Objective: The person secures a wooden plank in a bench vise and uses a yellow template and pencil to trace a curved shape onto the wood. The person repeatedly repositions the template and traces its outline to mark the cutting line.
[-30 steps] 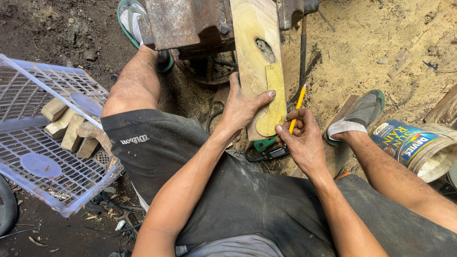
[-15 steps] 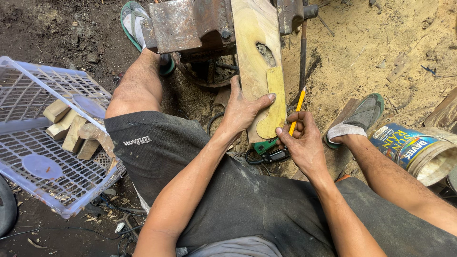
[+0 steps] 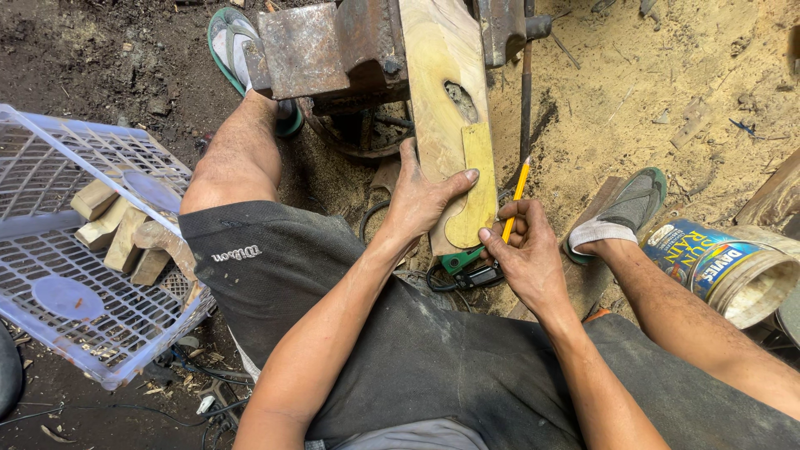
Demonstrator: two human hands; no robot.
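Observation:
A pale wooden plank (image 3: 437, 79) stands clamped in a rusty metal vise (image 3: 333, 50) in front of me. On its lower end lies a flat curved wooden template (image 3: 475, 192). My left hand (image 3: 421, 196) presses the template against the plank, thumb laid across it. My right hand (image 3: 525, 254) grips a yellow pencil (image 3: 517, 196) at the template's right edge, tip pointing down. A green and black power tool (image 3: 467, 268) lies on the ground just under both hands.
A white plastic crate (image 3: 50, 308) with several wood blocks (image 3: 108, 229) sits at my left knee. An open paint can (image 3: 725, 267) lies on its side at right. My feet in green sandals rest on sawdust-covered ground. Cables run below the crate.
Both hands have stayed on the template; my right hand with the pencil has shifted slightly along its right edge. The view has tilted a little.

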